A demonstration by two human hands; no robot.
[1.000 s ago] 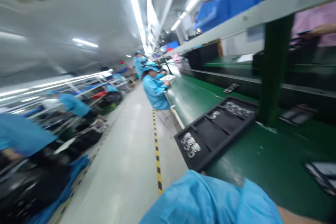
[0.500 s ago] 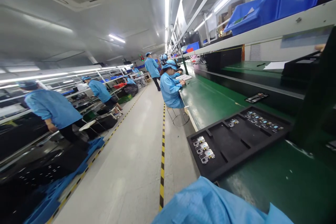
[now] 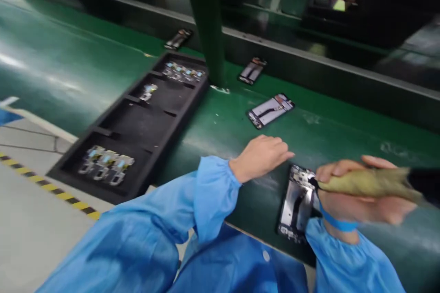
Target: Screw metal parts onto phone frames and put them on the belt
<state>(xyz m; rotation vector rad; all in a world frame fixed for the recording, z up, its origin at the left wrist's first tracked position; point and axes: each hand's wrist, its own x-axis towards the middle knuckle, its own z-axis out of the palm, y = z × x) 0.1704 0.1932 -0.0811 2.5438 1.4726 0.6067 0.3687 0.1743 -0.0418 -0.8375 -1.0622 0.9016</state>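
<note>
Green belt surface carries everything in view, and the person works at its near edge in blue sleeves. Their right hand is wrapped around a tan-handled tool, fingers and thumb clamped on the grip, with the tool's dark tip lying at the upper right corner of a phone frame that rests flat just in front of the body. A blue band sits at that wrist. The left hand hangs loosely curled with nothing in it, just left of and beyond the frame's far end; whether a fingertip touches the frame cannot be told through the blur. The two hands are apart, with the frame's far end between them. Farther out on the belt lies another phone assembly, and past it a smaller one near a green upright post; a third piece lies far left of the post. To the left, a long black compartment tray holds small metallic parts in its near cell, one part in a middle cell, and a row in the far cell.
</note>
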